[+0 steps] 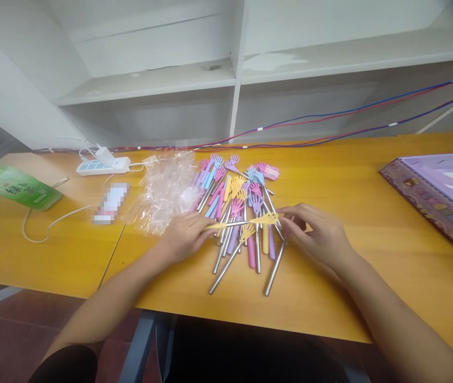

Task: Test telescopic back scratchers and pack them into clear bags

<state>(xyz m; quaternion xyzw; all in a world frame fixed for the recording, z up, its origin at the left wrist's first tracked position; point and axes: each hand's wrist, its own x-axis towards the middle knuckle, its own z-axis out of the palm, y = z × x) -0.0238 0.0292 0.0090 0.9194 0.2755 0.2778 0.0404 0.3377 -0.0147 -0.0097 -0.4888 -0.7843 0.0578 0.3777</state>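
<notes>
A yellow back scratcher (265, 218) with a metal rod is held level between my two hands, over a heap of similar ones. My left hand (184, 236) is closed around its yellow handle. At the other end, the thumb and fingers of my right hand (318, 234) pinch the tip of its hand-shaped head. Below lie several back scratchers (251, 250) in pink, purple, blue and yellow with metal rods, pointing various ways. One metal rod (274, 271) runs out from beneath my right hand, its pink head partly hidden by my fingers.
Crumpled clear plastic bags (166, 191) lie left of the heap. Further left are a blurred-out phone-like object (112, 203), a white power strip (104, 166) and a green bottle (18, 186) on its side. A purple printed box (429, 199) stands right; white shelves (150, 80) rise behind.
</notes>
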